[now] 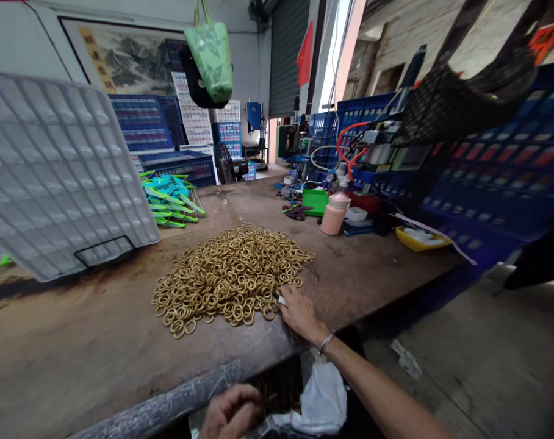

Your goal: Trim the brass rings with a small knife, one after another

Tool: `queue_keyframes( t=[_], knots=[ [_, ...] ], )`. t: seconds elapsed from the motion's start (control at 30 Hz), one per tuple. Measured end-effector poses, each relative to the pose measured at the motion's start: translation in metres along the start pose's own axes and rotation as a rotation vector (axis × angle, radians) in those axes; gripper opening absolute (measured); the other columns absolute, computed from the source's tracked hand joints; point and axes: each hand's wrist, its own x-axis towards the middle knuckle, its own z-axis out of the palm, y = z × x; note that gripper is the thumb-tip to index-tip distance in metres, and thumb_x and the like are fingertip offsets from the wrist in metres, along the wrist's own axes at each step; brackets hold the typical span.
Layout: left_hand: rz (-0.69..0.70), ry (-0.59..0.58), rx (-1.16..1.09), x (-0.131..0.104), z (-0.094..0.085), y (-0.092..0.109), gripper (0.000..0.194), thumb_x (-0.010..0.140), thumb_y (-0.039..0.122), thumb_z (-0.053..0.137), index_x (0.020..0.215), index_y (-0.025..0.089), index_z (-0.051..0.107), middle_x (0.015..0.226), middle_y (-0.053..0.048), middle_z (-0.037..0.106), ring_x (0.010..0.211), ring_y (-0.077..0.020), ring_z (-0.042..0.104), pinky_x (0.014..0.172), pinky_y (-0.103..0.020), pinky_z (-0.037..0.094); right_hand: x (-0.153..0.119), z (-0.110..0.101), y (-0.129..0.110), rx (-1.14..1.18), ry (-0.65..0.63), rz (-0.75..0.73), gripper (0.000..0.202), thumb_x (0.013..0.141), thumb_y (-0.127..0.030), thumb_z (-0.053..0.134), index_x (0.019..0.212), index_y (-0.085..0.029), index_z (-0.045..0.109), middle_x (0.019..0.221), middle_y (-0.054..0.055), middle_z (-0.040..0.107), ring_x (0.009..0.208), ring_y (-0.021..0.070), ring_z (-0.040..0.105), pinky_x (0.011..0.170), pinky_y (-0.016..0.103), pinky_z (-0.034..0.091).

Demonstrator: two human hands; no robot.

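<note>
A wide heap of brass-coloured metal rings (pixel 231 274) lies on the worn worktop, with loose rings along its near edge. My right hand (pixel 299 311), a bracelet at its wrist, rests at the heap's right edge, its fingers stretched onto the table by the rings. Something small and white shows at its thumb. Lower down, in front of the table edge, my left hand (pixel 231 411) is slightly blurred, with curled fingers; what they hold, if anything, is hidden. Beside it, below the edge, a white plastic bag (pixel 323 399) surrounds a dark opening whose contents are unclear.
A large translucent plastic bin (pixel 61 177) stands tilted at the left. Green and turquoise hangers (pixel 171 198) are stacked behind it. A pink bottle (pixel 334 213), a green tray (pixel 315 202) and a yellow tray (pixel 421 239) sit at the right. A green bag (pixel 210 61) hangs above.
</note>
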Motion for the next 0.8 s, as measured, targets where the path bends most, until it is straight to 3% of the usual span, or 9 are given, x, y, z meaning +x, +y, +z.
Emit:
queue_keyframes(
  t=[0.1,0.2,0.3,0.37,0.47,0.53,0.6,0.8],
  knots=[
    [0.07,0.426,-0.023,0.007,-0.03,0.006,0.039,0.075,0.051,0.052,0.09,0.018,0.065,0.084,-0.005,0.065,0.082,-0.0205,0.059,0.078,-0.031,0.047,0.003,0.003,-0.012,-0.023,-0.021,-0.064,0.03,0.081,-0.022,0.048,0.111,-0.021,0.05,0.104,0.006,0.053,0.084,0.0173,0.055,0.067,0.026,0.038],
    [0.22,0.885,0.149,0.027,-0.068,0.004,0.041,0.073,0.051,0.053,0.094,0.017,0.061,0.094,-0.008,0.062,0.092,-0.0245,0.057,0.086,-0.04,0.044,0.005,0.001,-0.015,0.011,-0.043,-0.164,0.03,0.08,-0.02,0.047,0.11,-0.021,0.051,0.103,0.006,0.054,0.082,0.0163,0.054,0.069,0.026,0.038],
    [0.363,1.053,0.439,0.053,-0.102,-0.005,0.047,0.074,0.051,0.05,0.102,0.015,0.057,0.102,-0.012,0.057,0.102,-0.0284,0.051,0.091,-0.047,0.041,0.012,-0.001,-0.008,0.137,-0.047,-0.346,0.027,0.078,-0.015,0.049,0.104,-0.021,0.055,0.1,0.004,0.056,0.084,0.015,0.054,0.073,0.025,0.039],
    [0.367,1.123,0.584,0.069,-0.114,-0.01,0.05,0.075,0.051,0.048,0.108,0.013,0.055,0.106,-0.015,0.056,0.107,-0.0306,0.048,0.094,-0.051,0.038,0.022,-0.002,-0.001,0.237,0.014,-0.389,0.026,0.078,-0.014,0.049,0.102,-0.02,0.057,0.096,0.004,0.057,0.088,0.0154,0.053,0.077,0.025,0.04],
    [0.274,1.183,0.681,0.087,-0.114,-0.008,0.052,0.078,0.046,0.047,0.117,0.013,0.051,0.117,-0.017,0.054,0.115,-0.0316,0.045,0.097,-0.054,0.035,0.043,-0.003,0.008,0.341,0.17,-0.247,0.022,0.082,-0.017,0.046,0.102,-0.018,0.057,0.095,0.006,0.058,0.089,0.0159,0.053,0.081,0.026,0.04],
    [0.205,1.161,0.703,0.095,-0.104,0.0,0.054,0.08,0.045,0.047,0.124,0.013,0.047,0.125,-0.019,0.049,0.12,-0.032,0.042,0.099,-0.053,0.033,0.059,-0.004,0.01,0.35,0.213,-0.119,0.021,0.085,-0.02,0.045,0.102,-0.017,0.057,0.096,0.007,0.059,0.09,0.0161,0.053,0.081,0.026,0.04],
    [0.13,1.112,0.722,0.102,-0.091,0.009,0.057,0.082,0.045,0.045,0.129,0.012,0.044,0.131,-0.021,0.044,0.123,-0.0335,0.038,0.098,-0.054,0.033,0.07,-0.002,0.006,0.319,0.178,-0.053,0.023,0.086,-0.025,0.045,0.105,-0.018,0.056,0.098,0.007,0.06,0.091,0.0166,0.054,0.081,0.026,0.039],
    [0.042,1.041,0.816,0.111,-0.06,0.026,0.059,0.083,0.047,0.046,0.133,0.017,0.041,0.136,-0.022,0.037,0.127,-0.0361,0.032,0.099,-0.055,0.03,0.073,0.011,-0.02,0.232,0.116,-0.061,0.04,0.088,-0.037,0.043,0.123,-0.019,0.045,0.106,0.009,0.059,0.093,0.0181,0.055,0.078,0.026,0.039]
  ],
)
